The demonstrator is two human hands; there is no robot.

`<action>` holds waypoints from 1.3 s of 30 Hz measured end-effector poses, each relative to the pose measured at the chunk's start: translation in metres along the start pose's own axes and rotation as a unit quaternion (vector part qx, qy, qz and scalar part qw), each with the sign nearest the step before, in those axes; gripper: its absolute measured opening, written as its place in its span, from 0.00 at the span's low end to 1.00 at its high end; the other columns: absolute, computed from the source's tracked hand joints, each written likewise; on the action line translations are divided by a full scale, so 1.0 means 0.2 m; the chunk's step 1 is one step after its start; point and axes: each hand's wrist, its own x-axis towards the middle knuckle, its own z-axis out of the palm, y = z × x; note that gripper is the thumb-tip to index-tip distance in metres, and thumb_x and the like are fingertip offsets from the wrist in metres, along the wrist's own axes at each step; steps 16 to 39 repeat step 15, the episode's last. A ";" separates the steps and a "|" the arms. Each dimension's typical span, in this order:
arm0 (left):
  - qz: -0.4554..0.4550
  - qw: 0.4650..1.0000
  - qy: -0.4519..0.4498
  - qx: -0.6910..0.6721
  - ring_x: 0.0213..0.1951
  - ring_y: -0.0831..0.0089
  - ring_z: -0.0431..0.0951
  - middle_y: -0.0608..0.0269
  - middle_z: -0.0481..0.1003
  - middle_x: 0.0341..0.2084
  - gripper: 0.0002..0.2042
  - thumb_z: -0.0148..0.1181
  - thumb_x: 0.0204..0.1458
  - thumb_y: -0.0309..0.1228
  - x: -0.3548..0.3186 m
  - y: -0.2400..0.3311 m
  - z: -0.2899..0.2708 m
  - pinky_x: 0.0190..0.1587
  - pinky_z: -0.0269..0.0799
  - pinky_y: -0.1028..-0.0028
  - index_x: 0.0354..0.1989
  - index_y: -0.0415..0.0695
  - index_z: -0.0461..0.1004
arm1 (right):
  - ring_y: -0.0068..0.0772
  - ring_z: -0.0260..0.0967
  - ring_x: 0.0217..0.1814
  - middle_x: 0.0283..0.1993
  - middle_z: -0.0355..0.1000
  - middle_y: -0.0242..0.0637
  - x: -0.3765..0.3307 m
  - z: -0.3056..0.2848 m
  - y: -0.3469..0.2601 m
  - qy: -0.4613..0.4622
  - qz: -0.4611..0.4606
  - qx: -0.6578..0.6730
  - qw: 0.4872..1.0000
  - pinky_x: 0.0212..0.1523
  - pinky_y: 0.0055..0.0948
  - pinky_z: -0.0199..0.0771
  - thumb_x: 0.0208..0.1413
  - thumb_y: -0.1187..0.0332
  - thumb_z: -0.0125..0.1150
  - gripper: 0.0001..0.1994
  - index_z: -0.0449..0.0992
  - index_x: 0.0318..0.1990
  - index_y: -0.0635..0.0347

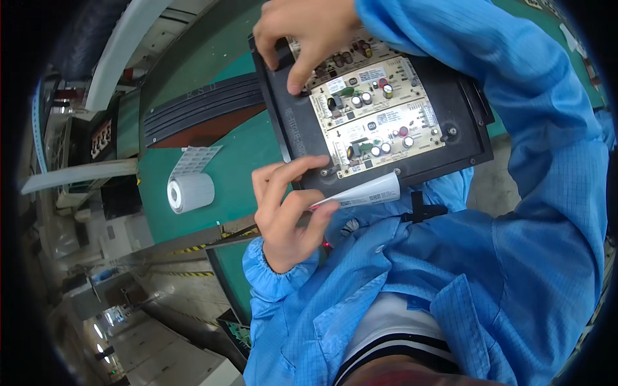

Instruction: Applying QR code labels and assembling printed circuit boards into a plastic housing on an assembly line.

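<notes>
Clearly the left hand [286, 212] pinches a thin, floppy label strip [367, 193] at the near edge of the black tray [296, 128]. The right hand [309, 32] grips its far corner. The circuit boards [373, 112] look fragile, so the rigid tray rim seems the safest hold.

Green workbench top [187, 161], black ribbed mat [193, 106], grey factory floor [174, 360]

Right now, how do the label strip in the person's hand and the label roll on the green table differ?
The label strip is a single curled piece pinched in the left hand at the black tray's edge; the label roll is wound thick, lying untouched on the green table with its tail spread out flat. Both are white.
</notes>
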 end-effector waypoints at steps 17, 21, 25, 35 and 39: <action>0.106 0.994 0.013 0.026 0.27 0.65 0.69 0.65 0.74 0.22 0.12 0.73 0.39 0.28 0.12 -0.03 0.12 0.40 0.60 0.63 0.22 0.43 0.72 | 0.35 0.78 0.45 0.28 0.80 0.31 0.12 0.05 -0.05 -0.053 -0.030 -0.277 0.959 0.69 0.41 0.53 0.54 0.46 0.64 0.20 0.85 0.30 0.54; 0.106 0.994 0.013 0.026 0.27 0.65 0.69 0.65 0.74 0.22 0.12 0.73 0.39 0.28 0.12 -0.03 0.12 0.40 0.60 0.63 0.22 0.43 0.72 | 0.35 0.78 0.45 0.28 0.80 0.31 0.12 0.05 -0.05 -0.053 -0.030 -0.277 0.959 0.69 0.41 0.53 0.54 0.46 0.64 0.20 0.85 0.30 0.54; 0.106 0.994 0.013 0.026 0.27 0.65 0.69 0.65 0.74 0.22 0.12 0.73 0.39 0.28 0.12 -0.03 0.12 0.40 0.60 0.63 0.22 0.43 0.72 | 0.35 0.78 0.45 0.28 0.80 0.31 0.12 0.05 -0.05 -0.053 -0.030 -0.277 0.959 0.69 0.41 0.53 0.54 0.46 0.64 0.20 0.85 0.30 0.54; 0.106 0.994 0.013 0.026 0.27 0.65 0.69 0.65 0.74 0.22 0.12 0.73 0.39 0.28 0.12 -0.03 0.12 0.40 0.60 0.63 0.22 0.43 0.72 | 0.35 0.78 0.45 0.28 0.80 0.31 0.12 0.05 -0.05 -0.053 -0.030 -0.277 0.959 0.69 0.41 0.53 0.54 0.46 0.64 0.20 0.85 0.30 0.54; 0.106 0.994 0.013 0.026 0.27 0.65 0.69 0.65 0.74 0.22 0.12 0.73 0.39 0.28 0.12 -0.03 0.12 0.40 0.60 0.63 0.22 0.43 0.72 | 0.35 0.78 0.45 0.28 0.80 0.31 0.12 0.05 -0.05 -0.053 -0.030 -0.277 0.959 0.69 0.41 0.53 0.54 0.46 0.64 0.20 0.85 0.30 0.54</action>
